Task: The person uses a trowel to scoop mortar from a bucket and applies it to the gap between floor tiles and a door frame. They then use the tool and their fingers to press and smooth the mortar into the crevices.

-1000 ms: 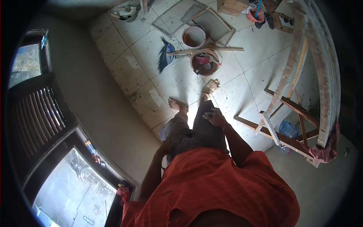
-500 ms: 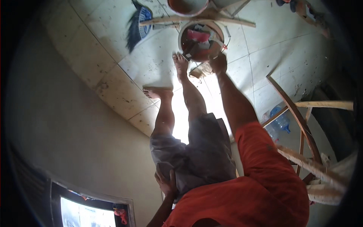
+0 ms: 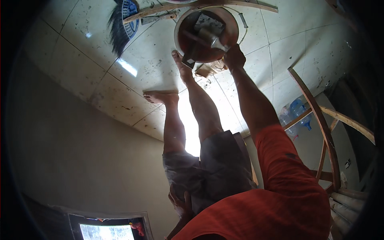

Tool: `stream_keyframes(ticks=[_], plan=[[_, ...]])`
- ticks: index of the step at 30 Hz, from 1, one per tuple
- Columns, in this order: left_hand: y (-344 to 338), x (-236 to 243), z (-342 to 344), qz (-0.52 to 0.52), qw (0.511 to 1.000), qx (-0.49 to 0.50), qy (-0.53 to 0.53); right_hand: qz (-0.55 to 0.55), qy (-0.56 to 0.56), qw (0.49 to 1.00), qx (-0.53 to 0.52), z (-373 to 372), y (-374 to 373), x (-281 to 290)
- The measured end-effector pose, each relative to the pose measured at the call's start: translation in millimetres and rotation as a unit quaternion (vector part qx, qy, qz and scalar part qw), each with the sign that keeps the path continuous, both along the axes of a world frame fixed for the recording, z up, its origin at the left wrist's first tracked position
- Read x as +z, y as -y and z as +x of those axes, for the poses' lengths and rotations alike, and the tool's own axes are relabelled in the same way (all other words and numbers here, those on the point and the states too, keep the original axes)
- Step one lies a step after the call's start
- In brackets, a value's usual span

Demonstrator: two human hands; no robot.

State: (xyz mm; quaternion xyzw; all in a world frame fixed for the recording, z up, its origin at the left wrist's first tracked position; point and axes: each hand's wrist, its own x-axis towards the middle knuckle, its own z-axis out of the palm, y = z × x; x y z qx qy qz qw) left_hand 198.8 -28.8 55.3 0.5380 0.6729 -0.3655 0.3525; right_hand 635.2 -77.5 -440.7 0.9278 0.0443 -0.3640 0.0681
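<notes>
**At the bucket's near rim: right hand down among the tools, left hand on the thigh**

Tiled floor [image 3: 156, 72], speckled and smeared, bright glare between the legs. Person in a red shirt [image 3: 256, 212] and dark shorts [image 3: 224, 164], bent forward, barefoot.

Right hand [image 3: 235, 59]: arm stretched down to the near right edge of a round bucket [image 3: 178, 40]. Fingers bent inward, in shadow; cannot tell how far they are closed or whether they grip anything. Just beside them, inside the bucket as seen from above, a pale scraper-like tool [image 3: 216, 42] with a flared end toward the hand; blurred.

Left hand [image 3: 182, 204]: on the left thigh, fingers somewhat spread over the cloth, no object visible in them.

Also in the bucket: a dark grey flat piece [image 3: 210, 24] toward the far side. A dark-handled tool [image 3: 190, 57] leans across the near left rim, close to the right foot [image 3: 182, 67]. Wire handle [image 3: 243, 24] hangs out to the right. Brown crumpled material [image 3: 206, 71] lies on the tiles just below the bucket.

Beyond: a long wooden strip [image 3: 160, 9] crosses the blue head of a black-bristled broom [image 3: 130, 20]. Far right, a wooden frame [image 3: 320, 120] beside a blue water jug [image 3: 299, 112].
</notes>
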Motion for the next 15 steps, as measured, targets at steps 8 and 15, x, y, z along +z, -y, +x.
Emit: stream_keyframes(ticks=[8,15], plan=[[-4.6,-4.7,20.7,-0.050,0.998,-0.013,-0.022,0.113,0.044,0.992,-0.021,-52.5,1.7,43.9],[-3.8,-8.1,20.4,-0.046,0.999,0.003,-0.023,0.104,-0.010,0.989,0.108,-27.0,-16.4,51.9]])
